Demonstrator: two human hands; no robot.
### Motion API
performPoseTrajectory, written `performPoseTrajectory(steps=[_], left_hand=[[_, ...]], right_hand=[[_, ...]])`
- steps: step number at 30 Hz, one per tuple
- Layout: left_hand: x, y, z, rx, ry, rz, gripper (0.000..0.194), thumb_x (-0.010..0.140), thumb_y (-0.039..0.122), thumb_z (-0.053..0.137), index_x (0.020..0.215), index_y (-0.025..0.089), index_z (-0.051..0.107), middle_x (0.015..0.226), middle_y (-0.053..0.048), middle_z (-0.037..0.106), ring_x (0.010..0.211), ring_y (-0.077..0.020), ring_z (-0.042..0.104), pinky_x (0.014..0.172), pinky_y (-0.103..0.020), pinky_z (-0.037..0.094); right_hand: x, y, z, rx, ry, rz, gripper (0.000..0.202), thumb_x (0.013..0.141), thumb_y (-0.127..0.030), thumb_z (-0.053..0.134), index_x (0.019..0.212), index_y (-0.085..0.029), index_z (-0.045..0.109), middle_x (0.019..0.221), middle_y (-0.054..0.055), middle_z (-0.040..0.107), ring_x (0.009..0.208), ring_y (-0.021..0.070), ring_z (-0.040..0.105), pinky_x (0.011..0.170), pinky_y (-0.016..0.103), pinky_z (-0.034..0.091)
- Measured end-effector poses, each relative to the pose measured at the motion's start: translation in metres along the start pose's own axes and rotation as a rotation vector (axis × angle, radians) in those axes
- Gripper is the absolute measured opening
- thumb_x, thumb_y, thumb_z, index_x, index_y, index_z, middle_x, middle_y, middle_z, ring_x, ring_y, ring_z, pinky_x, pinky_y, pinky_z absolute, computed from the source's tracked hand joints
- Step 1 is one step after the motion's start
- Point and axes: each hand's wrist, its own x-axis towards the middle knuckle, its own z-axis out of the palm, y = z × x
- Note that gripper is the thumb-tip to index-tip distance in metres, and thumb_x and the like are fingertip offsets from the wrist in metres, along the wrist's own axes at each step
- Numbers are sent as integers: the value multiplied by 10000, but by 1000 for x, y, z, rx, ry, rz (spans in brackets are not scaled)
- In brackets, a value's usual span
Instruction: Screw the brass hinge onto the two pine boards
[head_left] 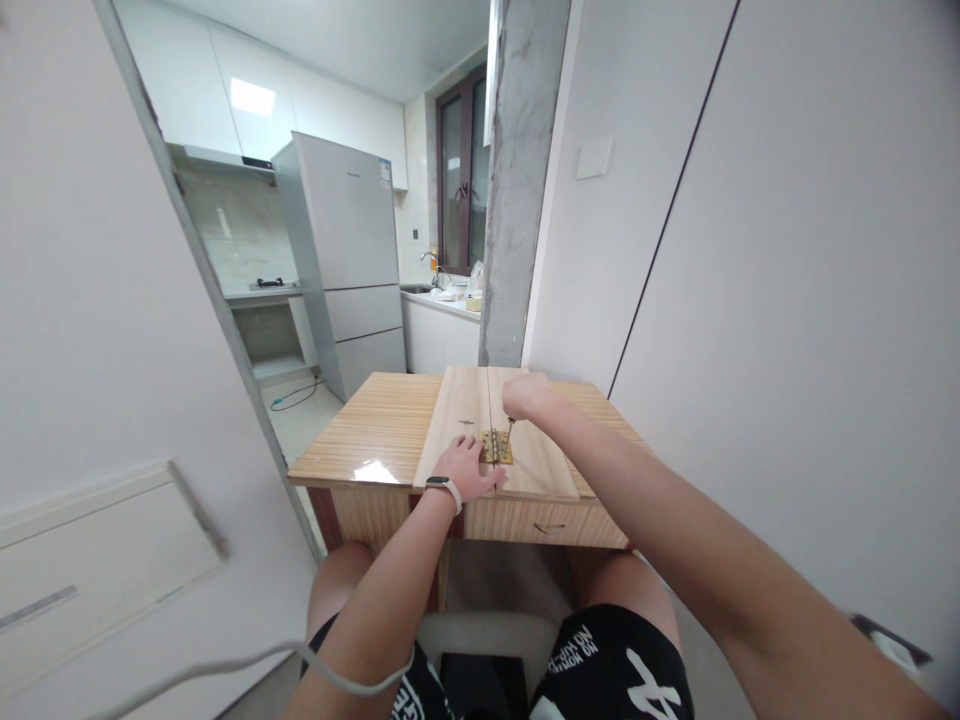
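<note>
Two pale wooden boards lie side by side on the desk, the left board and the right board meeting along a straight seam. Across that seam lies a brass hinge, flat and unfolded. My left hand presses on the left board, fingers spread beside the hinge and thumb stretched over the seam. Above the right board, my right hand is closed around a screwdriver; its handle is hidden in the fist and its shaft points down at the hinge's right leaf. Small dark pieces rest on the left board.
The boards lie on a wood-grain desk with a drawer at the front. A pale cable crosses near my left forearm. White walls stand on both sides. Beyond are a grey fridge and a kitchen counter.
</note>
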Motion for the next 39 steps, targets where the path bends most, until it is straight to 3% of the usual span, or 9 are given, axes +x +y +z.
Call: performPoseTrajectory(steps=[8, 13, 19, 25, 31, 35, 39], left_hand=[[1, -1, 2, 0, 9, 15, 683, 908, 723, 528, 1323, 195, 649, 1371, -152, 632, 1380, -356, 459, 1205, -479, 354], [0, 0, 0, 1, 0, 0, 689, 900, 718, 538, 1355, 211, 639, 1396, -140, 631, 1389, -355, 458, 1205, -479, 358], [1, -1, 1, 9, 15, 18, 673, 912, 713, 527, 1344, 210, 644, 1383, -139, 638, 1377, -348, 471, 1206, -463, 362], [1, -3, 4, 4, 19, 27, 685, 913, 713, 530, 1335, 185, 643, 1368, -154, 635, 1373, -350, 471, 1205, -460, 364], [1, -1, 1, 3, 0, 12, 668, 914, 704, 537, 1347, 205, 633, 1377, -141, 627, 1385, -347, 460, 1208, -458, 359], [1, -1, 2, 6, 3, 12, 670, 915, 705, 537, 1344, 201, 634, 1374, -144, 631, 1385, -353, 459, 1202, -463, 364], [1, -2, 4, 18, 22, 17, 649, 917, 709, 533, 1308, 204, 651, 1351, -140, 642, 1368, -348, 475, 1206, -458, 357]], right_hand=[[-11, 7, 4, -12, -24, -107, 493, 946, -281, 680, 1406, -107, 642, 1305, 246, 705, 1181, 321, 705, 946, 381, 555], [-19, 10, 2, -66, 70, -192, 333, 1000, -308, 617, 1273, -148, 720, 1267, 215, 718, 1192, 310, 693, 943, 370, 543], [-20, 7, 3, -93, 99, -192, 322, 977, -273, 614, 1232, -126, 744, 1254, 225, 727, 1163, 325, 703, 918, 375, 559], [-13, 8, 3, -56, 65, -135, 375, 975, -303, 579, 1238, -107, 762, 1237, 247, 735, 1170, 352, 707, 929, 429, 570], [-5, 4, -1, 17, -24, -15, 426, 898, -300, 705, 1299, -162, 745, 1277, 221, 730, 1196, 327, 701, 979, 402, 549], [-15, 7, -2, -6, -60, -94, 486, 902, -208, 706, 1381, -131, 670, 1298, 222, 718, 1166, 309, 713, 934, 373, 562], [-26, 12, -2, -92, 67, -185, 335, 960, -213, 640, 1271, -118, 721, 1261, 233, 720, 1172, 316, 704, 936, 374, 553]])
